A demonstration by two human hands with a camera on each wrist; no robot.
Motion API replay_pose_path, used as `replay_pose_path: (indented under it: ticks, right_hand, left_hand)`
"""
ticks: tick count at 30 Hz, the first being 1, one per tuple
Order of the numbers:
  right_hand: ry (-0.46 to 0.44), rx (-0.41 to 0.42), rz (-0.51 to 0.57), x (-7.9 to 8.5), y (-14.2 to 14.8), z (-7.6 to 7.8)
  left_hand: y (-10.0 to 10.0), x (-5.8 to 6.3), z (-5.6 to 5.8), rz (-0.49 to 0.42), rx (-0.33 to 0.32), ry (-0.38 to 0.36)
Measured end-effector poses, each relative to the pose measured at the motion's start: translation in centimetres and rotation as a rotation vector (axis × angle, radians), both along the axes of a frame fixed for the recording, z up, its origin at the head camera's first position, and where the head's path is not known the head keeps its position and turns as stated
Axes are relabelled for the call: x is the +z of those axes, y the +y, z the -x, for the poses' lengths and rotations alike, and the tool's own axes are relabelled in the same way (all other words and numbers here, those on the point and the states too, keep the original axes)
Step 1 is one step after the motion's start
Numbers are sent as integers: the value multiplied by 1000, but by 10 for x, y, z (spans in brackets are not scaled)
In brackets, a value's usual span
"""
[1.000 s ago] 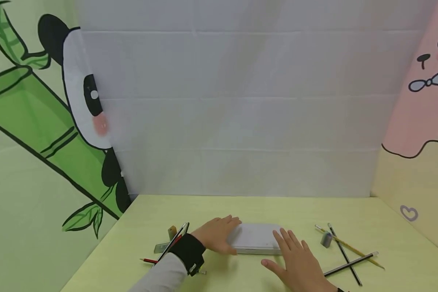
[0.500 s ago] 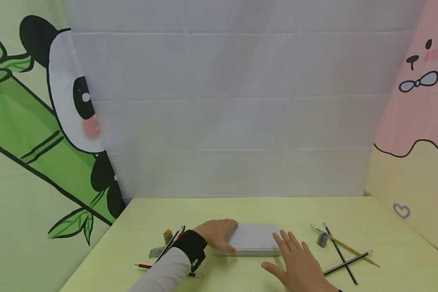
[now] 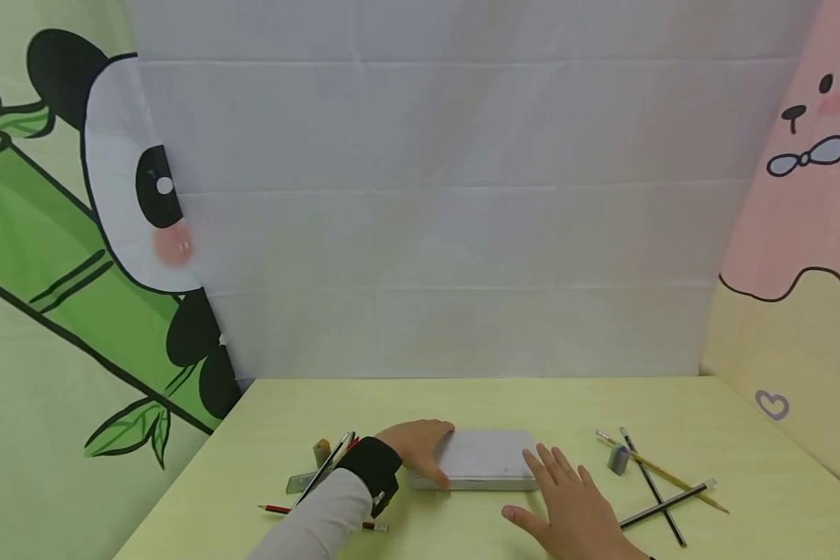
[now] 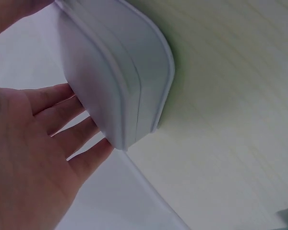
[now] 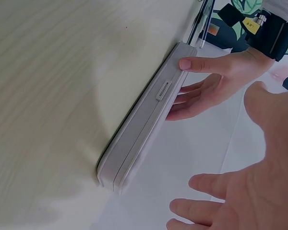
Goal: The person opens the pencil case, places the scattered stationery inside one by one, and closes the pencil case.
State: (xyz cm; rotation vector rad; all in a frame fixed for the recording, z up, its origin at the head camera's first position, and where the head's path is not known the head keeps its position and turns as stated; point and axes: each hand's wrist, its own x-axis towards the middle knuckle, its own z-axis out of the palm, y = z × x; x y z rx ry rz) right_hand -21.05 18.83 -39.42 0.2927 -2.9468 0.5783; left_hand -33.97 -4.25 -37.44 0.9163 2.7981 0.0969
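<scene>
A pale, flat pencil case [image 3: 490, 455] with rounded corners lies closed at the middle of the table, its small latch showing in the right wrist view. At its left end my left hand [image 3: 420, 451] grips it, thumb [image 5: 194, 64] against the front side and fingers over the lid toward the far edge. In the left wrist view, these fingers [image 4: 89, 160] touch the lid's edge. My right hand [image 3: 577, 505] hovers in front of the case's right end, fingers spread and thumb out, holding nothing. The right wrist view shows it apart from the case.
Left of the case lie several pencils [image 3: 276, 509], a brownish block [image 3: 322, 451] and a greyish flat piece [image 3: 299, 483], partly behind the left sleeve. On the right, a yellow pencil [image 3: 679, 474], dark pencils [image 3: 665, 505] and a small grey block [image 3: 618, 459] lie together.
My left hand has shifted slightly right, its thumb now against the case's front edge and its fingers more bent. The right hand holds almost the same place. The head view has turned a little.
</scene>
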Motion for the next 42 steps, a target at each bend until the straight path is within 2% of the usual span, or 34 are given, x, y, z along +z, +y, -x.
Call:
replay_pose_path:
  ticks: [6,13,17,20,26,32,35,39,42]
  right_hand:
    - [-14,-4,6,0,1,-1]
    - [16,-23,-5,-4,0,0]
    - [47,-34,-39,-4,6,2]
    - [76,-38,-63,-1,10,4]
    - [161,-49,-112,3,17,5]
    - [223,-40,-67,9,20,5]
    - [190,-35,22,18,21,7]
    - [120,-37,213,37,23,8]
    - [126,-43,301,48,22,7]
  left_hand:
    - [2,-4,6,-24,-30,12]
    - [-9,-13,9,-79,-58,93]
    - [-13,-15,6,-153,-32,101]
    - [-19,-16,5,-243,4,98]
    - [-28,-8,-1,-493,16,-13]
    - [-28,4,-17,-620,38,-145]
    - [-27,8,-25,-673,50,-194]
    - [-26,12,-38,-762,57,-276]
    - [-26,14,-49,-838,78,-356]
